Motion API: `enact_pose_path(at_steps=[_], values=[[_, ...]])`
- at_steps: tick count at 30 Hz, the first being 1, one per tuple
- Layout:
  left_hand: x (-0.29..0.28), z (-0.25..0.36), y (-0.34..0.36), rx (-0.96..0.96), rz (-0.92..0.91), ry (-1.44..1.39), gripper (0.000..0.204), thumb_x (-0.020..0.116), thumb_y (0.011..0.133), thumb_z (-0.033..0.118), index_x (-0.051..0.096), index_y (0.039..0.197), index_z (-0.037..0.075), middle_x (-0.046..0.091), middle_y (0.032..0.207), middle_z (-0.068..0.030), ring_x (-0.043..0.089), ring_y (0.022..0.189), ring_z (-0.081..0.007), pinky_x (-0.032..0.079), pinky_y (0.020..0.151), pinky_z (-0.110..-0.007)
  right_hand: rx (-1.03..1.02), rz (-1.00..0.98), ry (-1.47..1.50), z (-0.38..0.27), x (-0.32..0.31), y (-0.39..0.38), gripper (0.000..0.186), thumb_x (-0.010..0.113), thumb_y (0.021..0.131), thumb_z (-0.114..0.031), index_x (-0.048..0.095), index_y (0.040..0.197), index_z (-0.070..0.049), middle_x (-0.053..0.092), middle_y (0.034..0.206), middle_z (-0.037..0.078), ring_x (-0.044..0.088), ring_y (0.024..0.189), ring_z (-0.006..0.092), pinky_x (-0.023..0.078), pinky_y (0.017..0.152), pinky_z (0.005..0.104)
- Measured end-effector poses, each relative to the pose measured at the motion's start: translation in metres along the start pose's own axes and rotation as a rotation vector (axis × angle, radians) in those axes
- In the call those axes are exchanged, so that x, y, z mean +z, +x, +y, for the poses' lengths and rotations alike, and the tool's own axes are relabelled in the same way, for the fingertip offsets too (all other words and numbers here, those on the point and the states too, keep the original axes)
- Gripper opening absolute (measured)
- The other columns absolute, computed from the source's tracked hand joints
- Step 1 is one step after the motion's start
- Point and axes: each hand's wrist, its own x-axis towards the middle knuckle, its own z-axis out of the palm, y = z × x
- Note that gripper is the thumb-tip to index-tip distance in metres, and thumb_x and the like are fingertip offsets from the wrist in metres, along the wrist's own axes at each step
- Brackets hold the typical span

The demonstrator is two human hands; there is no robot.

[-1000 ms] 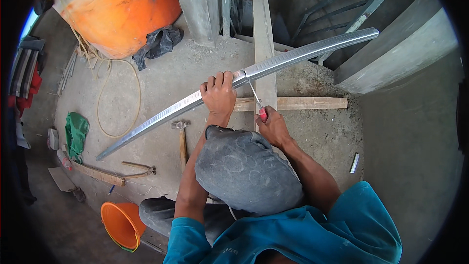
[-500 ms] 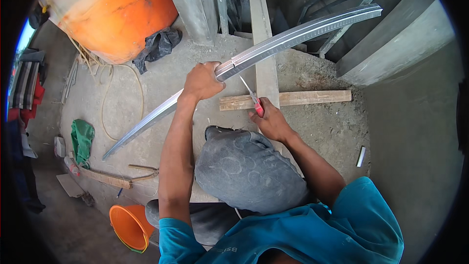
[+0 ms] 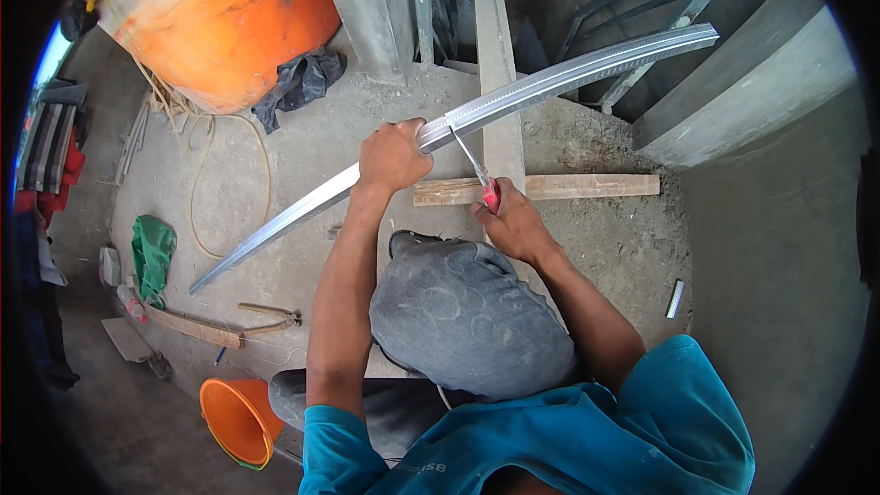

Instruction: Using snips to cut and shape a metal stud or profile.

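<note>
A long, bent-looking silver metal channel (image 3: 559,78) runs diagonally across the view, over a pale plank (image 3: 500,151). My left hand (image 3: 394,156) is closed around the channel left of a cut line in it. My right hand (image 3: 509,225) grips a red-handled cutting tool (image 3: 491,192), probably snips, below the channel. The tool's narrow metal end reaches up to the channel at the cut. A short timber (image 3: 596,185) lies crosswise beneath the hands. My raised knee (image 3: 467,312) is under my forearms.
An orange tank (image 3: 220,14) with a black bag (image 3: 289,82) stands upper left, beside a concrete column (image 3: 357,0). Steel frames (image 3: 632,0) are upper right. A hose (image 3: 192,202), green cloth (image 3: 151,247), orange bucket (image 3: 238,417) and scattered wood (image 3: 183,325) are at the left.
The channel rolled in my left hand, showing another face, and shifted slightly. The tool dropped away from the cut half a second ago and now reaches it again.
</note>
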Motion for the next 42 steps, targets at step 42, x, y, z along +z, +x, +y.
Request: enact_pose_path(at_steps=[42], values=[[0.004,-0.002,0.003,-0.021,-0.317,-0.078,0.046,0.06,0.071,0.02,0.067,0.115,0.01,0.067,0.106,-0.0209,0.064,0.102,-0.0347,0.05,0.092,-0.041,-0.063,-0.067,-0.077,0.026,0.014,-0.001,0.059,0.056,0.087,-0.024,0.038,0.13,0.013,0.054,0.117,0.036,0.053,0.112,0.0485,0.041,0.099,0.0495]])
